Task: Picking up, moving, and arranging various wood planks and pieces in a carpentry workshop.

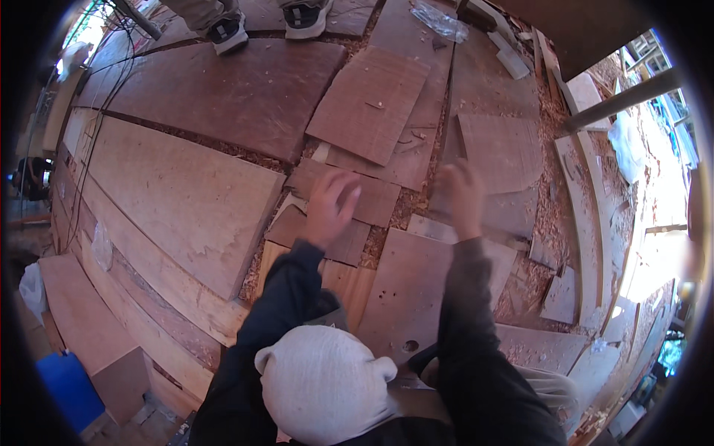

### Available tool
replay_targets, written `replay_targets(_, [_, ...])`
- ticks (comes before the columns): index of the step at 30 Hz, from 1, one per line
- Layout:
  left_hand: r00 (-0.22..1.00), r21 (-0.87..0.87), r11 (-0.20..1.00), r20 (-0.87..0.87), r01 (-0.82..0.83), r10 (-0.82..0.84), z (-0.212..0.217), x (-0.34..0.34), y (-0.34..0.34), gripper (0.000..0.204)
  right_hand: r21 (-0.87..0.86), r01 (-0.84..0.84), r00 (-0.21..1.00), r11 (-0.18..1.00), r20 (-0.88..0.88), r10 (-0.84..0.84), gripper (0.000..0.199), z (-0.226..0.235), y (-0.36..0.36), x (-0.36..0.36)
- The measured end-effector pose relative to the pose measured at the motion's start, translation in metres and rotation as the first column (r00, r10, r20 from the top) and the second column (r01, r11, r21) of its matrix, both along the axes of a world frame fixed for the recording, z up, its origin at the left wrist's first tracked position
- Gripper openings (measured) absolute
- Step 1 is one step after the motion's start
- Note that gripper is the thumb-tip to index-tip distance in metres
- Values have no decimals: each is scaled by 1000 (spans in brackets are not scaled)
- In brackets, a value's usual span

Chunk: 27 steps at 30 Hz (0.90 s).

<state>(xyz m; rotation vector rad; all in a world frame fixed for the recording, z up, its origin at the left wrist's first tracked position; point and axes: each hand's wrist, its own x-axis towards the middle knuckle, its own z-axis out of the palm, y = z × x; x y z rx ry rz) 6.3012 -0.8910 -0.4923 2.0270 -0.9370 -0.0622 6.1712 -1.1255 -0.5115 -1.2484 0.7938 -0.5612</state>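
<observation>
My left hand (332, 208) hovers at or just over a small reddish-brown board (378, 199), thumb and fingers apart, with nothing seen between them. Further right, my right hand (462, 195) is raised near a flat brown panel (502, 152). Its fingers are blurred but look spread, and I make out nothing in them. Whether either hand touches the wood, I cannot tell. Ahead of both hands, a larger brown panel (370, 100) lies tilted over another sheet. Between my forearms is a brown board (410, 286) with small holes and one larger round hole.
A thick pale board (175, 197) and a dark red-brown board (216, 93) cover the left. Another person's shoes (305, 21) stand at the far edge. Wood shavings fill the gaps. Curved timbers (584, 223) run along the right. A pale cloth covering (323, 383) fills the lower middle.
</observation>
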Motion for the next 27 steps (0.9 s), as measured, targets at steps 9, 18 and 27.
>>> replay_targets(9, [885,519,851,354,83,-303,-26,91,-129,84,-748,98,769,656,-362,-527,39,0,-80,-66])
replay_targets(18, [915,470,874,394,-122,-84,-61,126,-88,86,-330,-204,949,922,-297,104,35,-13,26,26])
replay_targets(27, [894,504,821,447,-268,18,-64,91,-73,87,-712,-344,897,612,-442,-10,54,-39,55,106])
